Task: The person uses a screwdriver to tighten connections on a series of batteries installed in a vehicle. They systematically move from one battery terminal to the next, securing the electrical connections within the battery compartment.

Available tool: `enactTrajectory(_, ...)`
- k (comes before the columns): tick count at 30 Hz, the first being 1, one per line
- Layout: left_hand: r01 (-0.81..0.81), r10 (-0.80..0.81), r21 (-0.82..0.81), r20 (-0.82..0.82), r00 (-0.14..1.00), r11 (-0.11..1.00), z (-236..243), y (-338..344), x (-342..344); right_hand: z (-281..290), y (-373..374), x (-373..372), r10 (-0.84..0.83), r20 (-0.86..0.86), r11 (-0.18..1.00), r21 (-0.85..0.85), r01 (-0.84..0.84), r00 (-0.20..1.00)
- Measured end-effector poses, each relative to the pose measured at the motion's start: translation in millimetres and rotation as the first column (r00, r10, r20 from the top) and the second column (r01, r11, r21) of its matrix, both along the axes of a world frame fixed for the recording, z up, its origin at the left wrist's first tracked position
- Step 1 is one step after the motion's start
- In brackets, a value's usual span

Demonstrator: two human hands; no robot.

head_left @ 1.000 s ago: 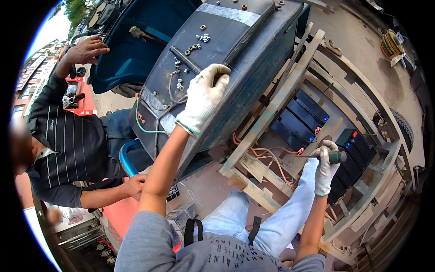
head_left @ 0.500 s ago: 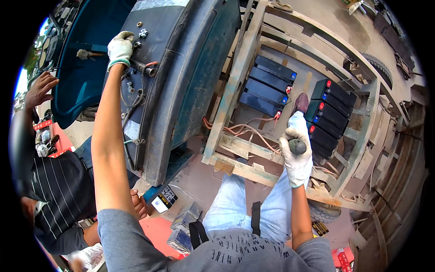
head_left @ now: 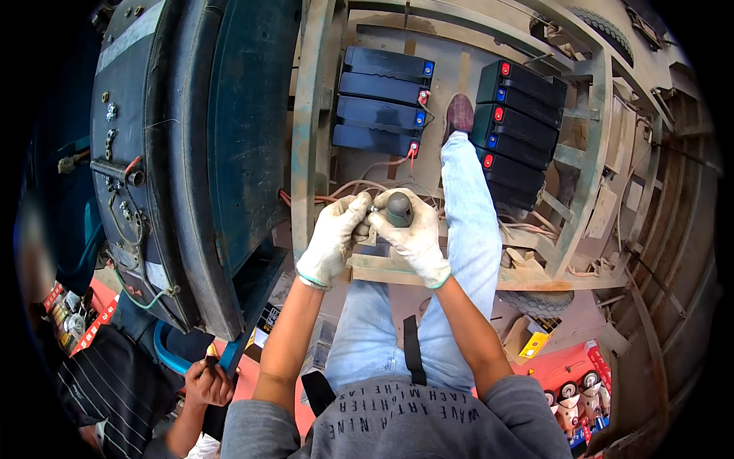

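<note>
Both my hands wear white work gloves and meet above my knees. My right hand (head_left: 417, 237) is closed round the grey rounded handle of a tool (head_left: 399, 208). My left hand (head_left: 336, 237) pinches the small metal front end of that tool, touching the right hand. Below them lies a worn metal vehicle frame (head_left: 310, 138) holding two banks of black batteries (head_left: 378, 99) with red and blue terminal caps and loose orange wires (head_left: 359, 187). My right leg in light jeans stretches into the frame, the brown shoe (head_left: 459, 115) between the battery banks.
A dark blue-green tilted body panel (head_left: 222, 130) with bolts and cables stands at the left. Another person in a striped shirt crouches at lower left, a hand (head_left: 206, 382) near a blue rim. Boxes and small wheels lie on the red mat at lower right (head_left: 566, 367).
My left hand has come off the tilted panel and joined my right hand at the tool. The view has swung down over the battery frame.
</note>
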State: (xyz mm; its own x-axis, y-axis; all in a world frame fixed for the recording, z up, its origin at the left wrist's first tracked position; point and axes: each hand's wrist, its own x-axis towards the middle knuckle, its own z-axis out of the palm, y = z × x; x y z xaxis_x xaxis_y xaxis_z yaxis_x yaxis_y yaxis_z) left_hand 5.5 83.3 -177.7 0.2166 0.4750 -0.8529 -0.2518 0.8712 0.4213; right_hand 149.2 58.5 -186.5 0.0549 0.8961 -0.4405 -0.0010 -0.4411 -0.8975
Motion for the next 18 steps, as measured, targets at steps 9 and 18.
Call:
enactTrajectory(9,0.110,-0.108,-0.033,0.065,0.992,0.993,-53.0,40.5,47.0,-28.5,42.6,49.8,-0.121,0.065,0.989,-0.079,0.126,0.991)
enactTrajectory(18,-0.018,0.038,0.096,-0.220,0.975,0.995,-231.2,86.1,194.5,-59.5,70.1,129.4,-0.684,-0.491,0.715,-0.302,0.631,0.540)
